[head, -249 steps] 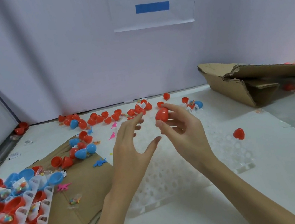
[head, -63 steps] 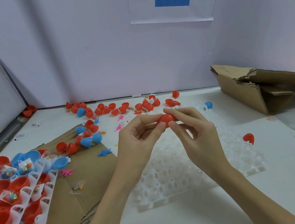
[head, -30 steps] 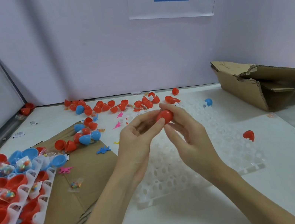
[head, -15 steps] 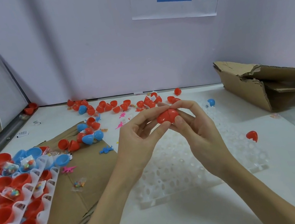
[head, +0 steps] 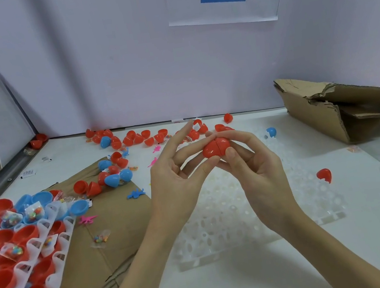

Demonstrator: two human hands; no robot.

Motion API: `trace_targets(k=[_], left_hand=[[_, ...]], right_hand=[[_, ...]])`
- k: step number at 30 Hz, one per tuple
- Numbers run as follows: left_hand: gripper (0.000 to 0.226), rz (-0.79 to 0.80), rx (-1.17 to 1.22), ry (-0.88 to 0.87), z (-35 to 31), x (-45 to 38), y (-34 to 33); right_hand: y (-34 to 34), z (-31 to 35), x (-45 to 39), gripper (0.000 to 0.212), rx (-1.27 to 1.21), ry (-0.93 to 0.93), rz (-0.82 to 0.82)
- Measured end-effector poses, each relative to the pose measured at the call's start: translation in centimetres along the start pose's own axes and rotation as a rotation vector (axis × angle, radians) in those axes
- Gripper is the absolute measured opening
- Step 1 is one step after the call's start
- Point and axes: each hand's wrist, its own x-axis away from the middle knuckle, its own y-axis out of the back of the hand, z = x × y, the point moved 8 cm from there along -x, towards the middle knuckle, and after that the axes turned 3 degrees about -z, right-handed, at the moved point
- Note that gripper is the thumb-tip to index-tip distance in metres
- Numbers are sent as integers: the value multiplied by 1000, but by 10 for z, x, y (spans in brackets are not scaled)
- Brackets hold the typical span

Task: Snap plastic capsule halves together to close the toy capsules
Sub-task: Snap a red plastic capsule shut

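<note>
Nearest us, at 8 o'clock, white trays (head: 47, 245) hold open red halves, some with bagged toys inside; brown cardboard (head: 111, 222) lies beside them. A white perforated grid (head: 245, 212) sits on the table (head: 232, 285) below our hands.

Above the grid, the left hand (head: 173, 184) and right hand (head: 256, 170) share one red capsule (head: 216, 147). Grip on each side: thumb below, fingers above, pinching one half. The seam shows as a dark line down the middle, so we judge the halves mated but perhaps not fully seated.

Risks: uneven squeeze could cock one half and leave the seam open on the hidden side; smooth shells may slip out of the pinch and drop onto the grid; over-pressing could crack a rim.

Farther, 11 to 12 o'clock, loose red and blue halves (head: 132, 138) lie scattered. One red half (head: 324, 175) at 3 o'clock; a torn box (head: 316, 107) at 2 o'clock.
</note>
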Motion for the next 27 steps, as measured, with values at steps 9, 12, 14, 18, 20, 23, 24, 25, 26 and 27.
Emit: trace_targets(k=[9, 12, 14, 18, 20, 23, 24, 25, 26, 27], left_hand=[[32, 51, -125, -65, -3, 0, -1], [32, 35, -131, -86, -2, 0, 2], [34, 25, -129, -87, -2, 0, 3], [34, 30, -143, -82, 0, 1, 3], [34, 27, -156, -96, 0, 1, 4], [34, 15, -154, -103, -2, 1, 5], [34, 10, -134, -94, -2, 1, 5], [34, 6, -112, -83, -2, 1, 6], [35, 4, -97, -74, -2, 1, 6], [35, 3, -85, -66, -2, 1, 6]], right_hand=[[-1, -2, -1, 26, -32, -26, 28], [-1, 1, 0, 27, 17, 2, 27], [-1, 3, 0, 27, 73, 34, 22], [0, 4, 1, 28, 96, 59, 19], [0, 4, 1, 27, 107, 64, 18], [0, 5, 2, 28, 155, 97, 22], [0, 6, 2, 29, 185, 116, 21], [0, 8, 2, 30, 218, 138, 20], [-1, 9, 2, 30, 247, 159, 21], [-1, 11, 3, 30, 269, 174, 21]])
